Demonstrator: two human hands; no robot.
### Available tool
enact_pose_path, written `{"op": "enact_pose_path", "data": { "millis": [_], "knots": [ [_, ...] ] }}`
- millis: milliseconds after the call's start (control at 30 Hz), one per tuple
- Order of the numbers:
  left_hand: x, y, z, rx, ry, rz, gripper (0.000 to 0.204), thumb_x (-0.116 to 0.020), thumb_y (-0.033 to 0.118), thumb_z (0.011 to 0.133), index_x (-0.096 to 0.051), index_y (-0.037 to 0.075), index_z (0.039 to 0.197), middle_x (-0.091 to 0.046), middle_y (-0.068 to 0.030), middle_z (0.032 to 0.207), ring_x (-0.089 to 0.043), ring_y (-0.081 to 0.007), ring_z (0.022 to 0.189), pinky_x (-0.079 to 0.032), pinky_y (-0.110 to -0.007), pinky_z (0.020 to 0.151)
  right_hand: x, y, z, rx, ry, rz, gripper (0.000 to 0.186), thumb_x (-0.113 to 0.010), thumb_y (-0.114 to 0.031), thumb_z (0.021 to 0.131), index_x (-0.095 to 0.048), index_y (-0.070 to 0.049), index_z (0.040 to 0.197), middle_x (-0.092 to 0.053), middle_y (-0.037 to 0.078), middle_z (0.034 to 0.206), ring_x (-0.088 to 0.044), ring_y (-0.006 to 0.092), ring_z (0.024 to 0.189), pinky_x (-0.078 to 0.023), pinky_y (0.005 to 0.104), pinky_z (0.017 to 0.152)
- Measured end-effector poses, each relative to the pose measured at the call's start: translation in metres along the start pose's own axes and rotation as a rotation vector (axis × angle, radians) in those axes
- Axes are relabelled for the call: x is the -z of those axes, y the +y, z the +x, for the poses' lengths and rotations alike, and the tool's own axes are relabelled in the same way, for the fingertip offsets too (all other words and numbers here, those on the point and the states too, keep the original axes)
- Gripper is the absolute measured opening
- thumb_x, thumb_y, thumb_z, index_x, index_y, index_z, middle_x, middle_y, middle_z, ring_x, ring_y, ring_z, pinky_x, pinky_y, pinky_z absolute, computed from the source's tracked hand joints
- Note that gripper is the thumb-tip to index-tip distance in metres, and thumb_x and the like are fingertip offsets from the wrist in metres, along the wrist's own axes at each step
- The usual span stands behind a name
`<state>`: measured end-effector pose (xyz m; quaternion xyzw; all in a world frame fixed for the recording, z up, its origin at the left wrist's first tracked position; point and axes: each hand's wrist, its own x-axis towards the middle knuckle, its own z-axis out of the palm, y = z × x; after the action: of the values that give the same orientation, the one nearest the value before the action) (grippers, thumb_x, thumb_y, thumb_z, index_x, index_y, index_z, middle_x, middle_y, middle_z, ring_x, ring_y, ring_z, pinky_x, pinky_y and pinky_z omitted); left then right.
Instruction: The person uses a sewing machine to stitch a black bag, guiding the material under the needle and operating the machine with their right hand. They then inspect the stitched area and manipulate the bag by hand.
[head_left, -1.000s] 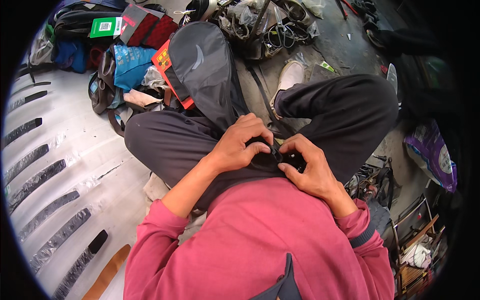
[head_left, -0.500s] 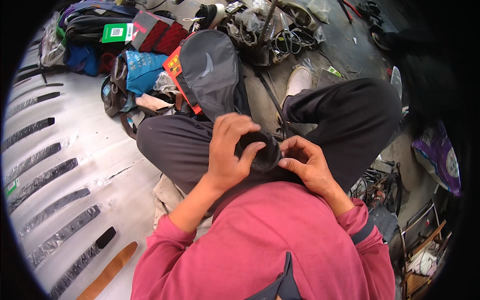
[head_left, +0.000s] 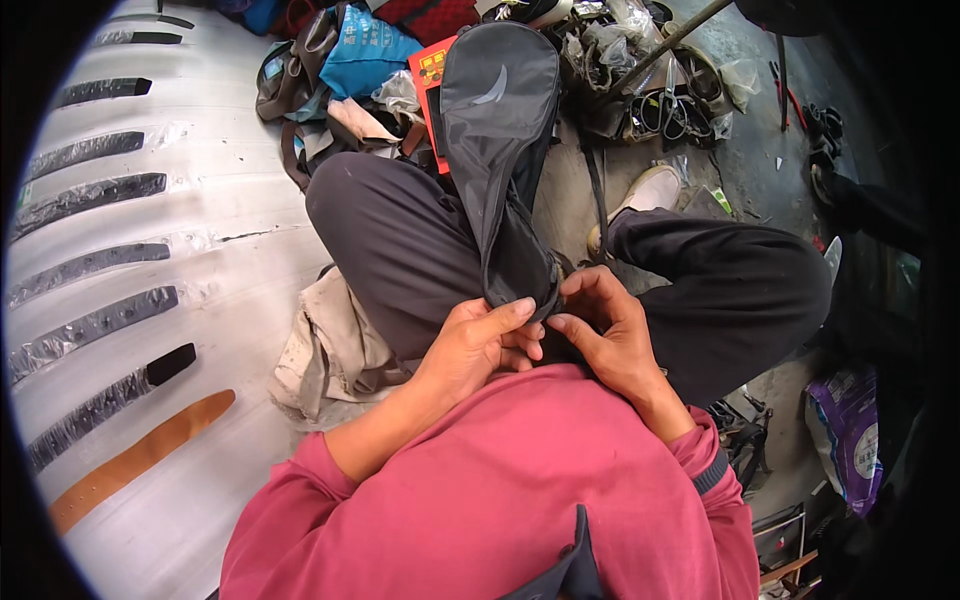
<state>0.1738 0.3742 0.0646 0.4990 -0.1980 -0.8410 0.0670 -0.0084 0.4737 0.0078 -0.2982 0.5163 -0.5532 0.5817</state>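
Observation:
Across my lap lies a long dark grey bag (head_left: 497, 95), its wide rounded end away from me and a pale curved mark on it. The bag narrows toward my belly, where both hands are at its near end. My left hand (head_left: 480, 340) pinches the edge there, thumb on top and fingers curled beneath. On the other side of that end, my right hand (head_left: 615, 330) grips the edge between thumb and forefinger. What lies under the fingertips is too small and dark to make out. A black strap (head_left: 597, 190) runs beside the bag.
Several belts (head_left: 90, 200) in clear wrap and a brown leather strap (head_left: 150, 455) lie on the pale surface at left. Ahead are a blue bag (head_left: 365, 50), a red packet (head_left: 430, 95), and scissors (head_left: 672, 105) in a cluttered holder. A purple sack (head_left: 848, 440) stands at right.
My left hand has lowered from around the open, rounded near end of the bag and turned to pinch its edge. That end now lies flatter. The view has shifted left-to-right across the scene.

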Motion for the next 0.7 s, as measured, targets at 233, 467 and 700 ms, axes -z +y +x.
{"op": "enact_pose_path", "data": {
  "millis": [233, 467, 700],
  "knots": [
    [0.001, 0.0, 0.006, 0.067, -0.037, -0.106, 0.019, -0.068, 0.016, 0.098, -0.069, -0.002, 0.093, -0.071, -0.0127, 0.091, -0.067, -0.0194, 0.076, -0.057, -0.037, 0.073, 0.001, -0.006, -0.004, 0.129, 0.069, -0.308, 0.033, -0.07, 0.01, 0.089, -0.055, 0.0, 0.116, -0.068, 0.009, 0.099, -0.069, 0.0144, 0.093, -0.055, 0.0291, 0.087],
    [0.009, -0.013, 0.016, 0.016, -0.172, -0.23, 0.012, -0.064, 0.012, 0.1, -0.069, 0.001, 0.097, -0.064, -0.0079, 0.084, -0.059, -0.0169, 0.075, -0.055, -0.042, 0.079, 0.0, -0.003, -0.004, 0.097, 0.086, -0.319, 0.031, -0.07, 0.01, 0.089, -0.054, 0.0, 0.114, -0.069, 0.011, 0.099, -0.071, 0.0168, 0.095, -0.056, 0.0304, 0.087],
    [0.001, -0.008, 0.009, -0.074, -0.054, 0.077, 0.022, -0.061, 0.015, 0.102, -0.068, -0.004, 0.112, -0.071, -0.0115, 0.096, -0.067, -0.0214, 0.085, -0.056, -0.041, 0.086, -0.003, 0.0, -0.006, 0.068, 0.165, -0.255, 0.03, -0.07, 0.008, 0.085, -0.057, 0.002, 0.111, -0.07, 0.017, 0.096, -0.072, 0.0276, 0.091, -0.056, 0.0348, 0.083]
  ]
}}
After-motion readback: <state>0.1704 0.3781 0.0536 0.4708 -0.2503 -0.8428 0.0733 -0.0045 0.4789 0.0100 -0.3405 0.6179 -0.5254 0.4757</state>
